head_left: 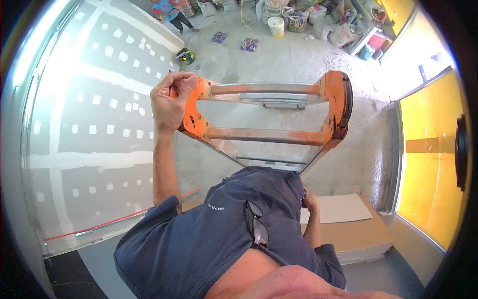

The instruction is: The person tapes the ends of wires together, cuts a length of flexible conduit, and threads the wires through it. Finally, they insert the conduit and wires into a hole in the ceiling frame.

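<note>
I look down from an orange and aluminium stepladder (271, 134). My left hand (169, 102) is closed around the left corner of its orange top cap. My right hand (310, 203) hangs low by my hip, beside the ladder's right rail. My dark blue shirt partly hides it, and its fingers cannot be made out. A small red bit shows next to it. Folded glasses (256, 223) hang from my shirt.
A plasterboard wall (99, 114) with patched joints runs along the left, and yellow panels (430, 164) stand on the right. Stacked boards (358, 231) lie on the floor below right. Buckets (276, 26), bags and small tools litter the far floor, where another person (172, 12) stands.
</note>
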Demonstrator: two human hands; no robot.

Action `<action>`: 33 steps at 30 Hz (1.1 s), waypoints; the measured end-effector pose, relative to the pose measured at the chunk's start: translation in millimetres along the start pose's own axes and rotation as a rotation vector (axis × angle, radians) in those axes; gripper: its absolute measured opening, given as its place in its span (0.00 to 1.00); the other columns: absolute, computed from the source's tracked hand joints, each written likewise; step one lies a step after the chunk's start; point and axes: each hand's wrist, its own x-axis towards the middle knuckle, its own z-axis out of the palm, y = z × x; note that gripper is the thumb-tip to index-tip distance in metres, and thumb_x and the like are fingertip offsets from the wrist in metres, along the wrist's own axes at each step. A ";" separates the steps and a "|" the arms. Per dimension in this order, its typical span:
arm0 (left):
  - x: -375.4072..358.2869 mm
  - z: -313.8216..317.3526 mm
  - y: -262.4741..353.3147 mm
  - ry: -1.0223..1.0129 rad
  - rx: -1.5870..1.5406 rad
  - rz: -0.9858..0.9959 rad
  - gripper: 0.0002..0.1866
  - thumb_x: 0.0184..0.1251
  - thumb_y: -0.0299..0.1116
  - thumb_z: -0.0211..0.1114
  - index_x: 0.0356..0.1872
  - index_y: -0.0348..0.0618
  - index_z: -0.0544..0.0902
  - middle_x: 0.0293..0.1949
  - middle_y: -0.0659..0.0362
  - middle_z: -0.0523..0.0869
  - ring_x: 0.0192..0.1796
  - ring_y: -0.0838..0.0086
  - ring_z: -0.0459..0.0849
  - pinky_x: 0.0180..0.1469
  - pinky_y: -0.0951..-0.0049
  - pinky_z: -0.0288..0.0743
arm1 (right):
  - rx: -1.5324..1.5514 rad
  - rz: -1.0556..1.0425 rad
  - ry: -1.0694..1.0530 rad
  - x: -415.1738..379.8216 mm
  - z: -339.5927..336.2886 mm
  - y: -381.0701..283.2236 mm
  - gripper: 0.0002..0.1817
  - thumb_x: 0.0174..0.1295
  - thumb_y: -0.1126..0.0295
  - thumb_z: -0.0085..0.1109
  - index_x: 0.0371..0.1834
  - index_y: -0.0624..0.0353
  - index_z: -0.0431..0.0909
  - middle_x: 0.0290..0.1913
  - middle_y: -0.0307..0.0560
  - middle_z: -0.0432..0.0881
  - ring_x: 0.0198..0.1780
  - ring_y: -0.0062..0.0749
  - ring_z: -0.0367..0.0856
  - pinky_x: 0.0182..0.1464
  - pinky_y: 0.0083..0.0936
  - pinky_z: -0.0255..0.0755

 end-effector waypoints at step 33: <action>226.8 -109.5 107.6 0.624 0.440 0.855 0.41 0.53 0.43 0.80 0.68 0.45 0.70 0.70 0.43 0.64 0.72 0.47 0.63 0.71 0.51 0.61 | 1.033 -1.405 0.131 -251.0 -341.0 -606.4 0.16 0.73 0.57 0.55 0.56 0.53 0.69 0.29 0.33 0.67 0.27 0.21 0.66 0.32 0.24 0.62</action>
